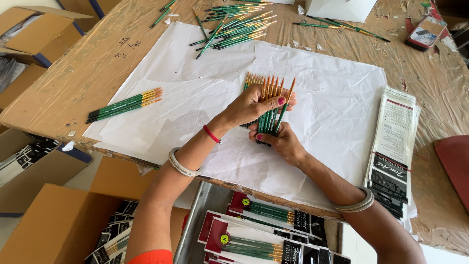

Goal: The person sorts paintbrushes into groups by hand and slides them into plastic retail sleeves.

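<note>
Brushes (269, 105) with green handles and orange tips stand fanned in my two hands, over the middle of the white paper (332, 112) that covers the table (83, 78). My left hand (254, 105) wraps over the front of the fan, fingers curled around the handles and thumb laid across them, so the tips stick up past my knuckles. My right hand (278, 142) sits just below and behind it, fingers closed on the lower ends of the same handles. Both hands touch the bunch and each other.

Left of my left hand, well apart, a small bundle (124, 104) of the same brushes lies on the paper's edge, tips pointing right. Beyond my hands, at the far side of the paper, a loose pile (234, 27) of brushes lies scattered, and a few more (342, 25) rest further right near a white box (342, 9). To the right of my right hand, a stack of long printed sleeves (393, 146) lies on the table, black at the near end. Below my wrists, under the table's edge, packed brush sets (254, 230) in red and black sleeves sit in a tray. Cardboard boxes (44, 34) stand off to my left, some holding more sleeves. A red thread and metal bangles circle my wrists.
</note>
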